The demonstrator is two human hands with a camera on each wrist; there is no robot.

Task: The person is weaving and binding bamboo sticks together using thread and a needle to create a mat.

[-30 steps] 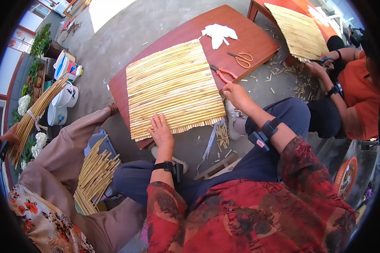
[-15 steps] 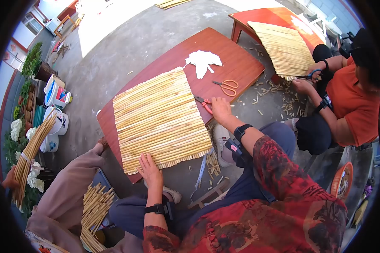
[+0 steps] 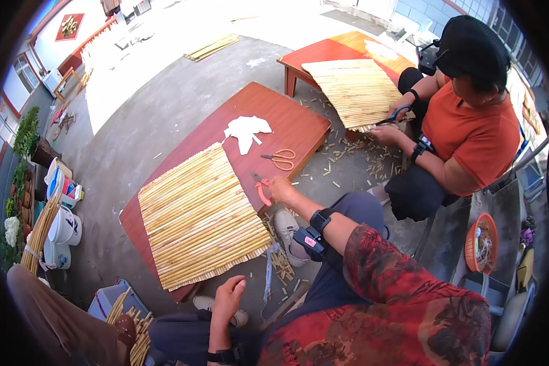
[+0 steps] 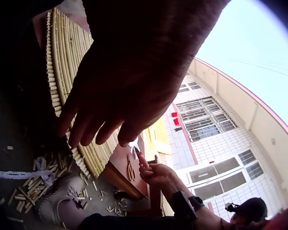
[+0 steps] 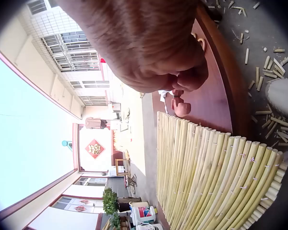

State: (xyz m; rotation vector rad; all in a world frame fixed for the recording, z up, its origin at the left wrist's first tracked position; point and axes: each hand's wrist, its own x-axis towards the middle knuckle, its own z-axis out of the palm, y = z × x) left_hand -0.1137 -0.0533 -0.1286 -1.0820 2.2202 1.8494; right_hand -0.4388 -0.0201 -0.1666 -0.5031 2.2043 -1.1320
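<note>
A mat of straw-coloured stalks (image 3: 204,216), laid side by side, covers the near left part of a red-brown table (image 3: 250,100). My right hand (image 3: 282,190) pinches red-handled pliers (image 3: 263,194) by the handles at the mat's right edge. In the right wrist view the curled fingers hide part of those pliers (image 5: 181,108). Off the mat's near edge, my left hand (image 3: 227,297) hangs above the ground with nothing in it. Its fingers (image 4: 89,127) look loosely bent in the left wrist view. Scissors with tan handles (image 3: 282,160) lie beyond the pliers.
White cloth (image 3: 247,131) lies on the table. At right, a person in orange (image 3: 470,134) works with blue-handled scissors (image 3: 399,113) on another mat (image 3: 351,91). Cut stalk pieces (image 3: 363,152) litter the ground. Buckets (image 3: 64,226) and a grey-blue bin (image 3: 119,299) stand at left.
My left hand has lifted off the mat and drawn back toward my body. My right hand has taken hold of the pliers, which have turned. The head view has swung up and right.
</note>
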